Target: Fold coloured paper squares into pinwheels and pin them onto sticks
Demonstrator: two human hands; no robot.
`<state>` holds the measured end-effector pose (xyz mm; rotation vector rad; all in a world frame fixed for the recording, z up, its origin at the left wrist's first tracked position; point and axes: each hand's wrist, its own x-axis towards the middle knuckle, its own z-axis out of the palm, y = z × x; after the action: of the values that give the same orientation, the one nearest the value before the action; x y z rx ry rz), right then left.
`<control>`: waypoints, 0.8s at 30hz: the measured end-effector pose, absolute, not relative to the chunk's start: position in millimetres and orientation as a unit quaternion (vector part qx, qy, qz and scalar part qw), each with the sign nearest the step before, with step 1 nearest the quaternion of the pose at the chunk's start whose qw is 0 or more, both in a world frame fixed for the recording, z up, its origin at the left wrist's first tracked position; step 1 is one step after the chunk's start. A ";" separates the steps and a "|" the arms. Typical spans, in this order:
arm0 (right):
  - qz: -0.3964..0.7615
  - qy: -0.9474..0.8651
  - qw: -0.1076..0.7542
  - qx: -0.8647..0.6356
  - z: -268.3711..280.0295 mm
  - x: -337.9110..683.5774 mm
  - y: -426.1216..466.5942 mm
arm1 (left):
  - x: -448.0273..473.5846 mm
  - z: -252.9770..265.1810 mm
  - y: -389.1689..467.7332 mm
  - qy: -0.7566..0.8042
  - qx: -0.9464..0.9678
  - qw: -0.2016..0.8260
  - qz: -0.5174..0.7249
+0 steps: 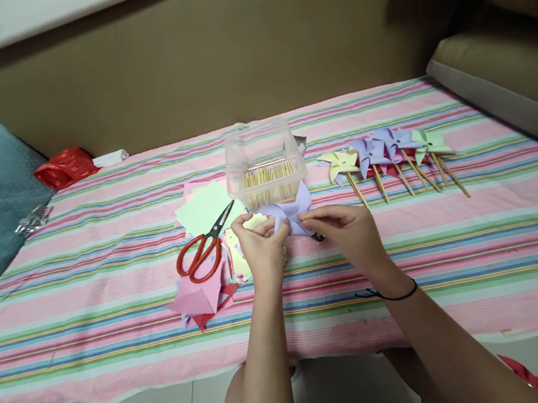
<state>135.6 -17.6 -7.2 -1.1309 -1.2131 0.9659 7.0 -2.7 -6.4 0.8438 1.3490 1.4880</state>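
A lilac paper pinwheel with folded blades is held up between my two hands. My left hand is closed on its left side, thumb pressed near the middle. On the opposite side, my right hand pinches a blade between thumb and fingers. A clear plastic box with several thin wooden sticks stands just behind the pinwheel. Left of my left hand lie scissors with red handles, partly over pale green paper squares. Yellow paper pieces are partly hidden behind my left hand.
Finished pinwheels on sticks lie in a row at the right. Pink and red paper lies near the scissors. A red plastic bag sits at the far left of the striped cloth. A red paper piece shows low at the right.
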 end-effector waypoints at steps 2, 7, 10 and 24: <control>0.401 -0.517 0.576 -0.490 -8.3 136.1 -16.9 | 6.8 -5.7 -3.3 0.543 0.346 0.471 0.603; 0.376 -0.528 0.587 -0.485 -5.6 135.5 -17.2 | 8.6 -0.9 -6.6 0.519 0.367 0.489 0.598; 0.378 -0.518 0.590 -0.491 -5.4 134.7 -18.0 | 11.2 2.7 -8.9 0.495 0.378 0.499 0.602; 0.357 -0.532 0.579 -0.505 -7.9 135.4 -17.5 | 15.2 8.4 -11.2 0.480 0.378 0.500 0.614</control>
<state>135.4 -17.5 -7.9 -1.1802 -1.2430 0.8358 15.2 -11.2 8.4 0.9148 1.1614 1.4846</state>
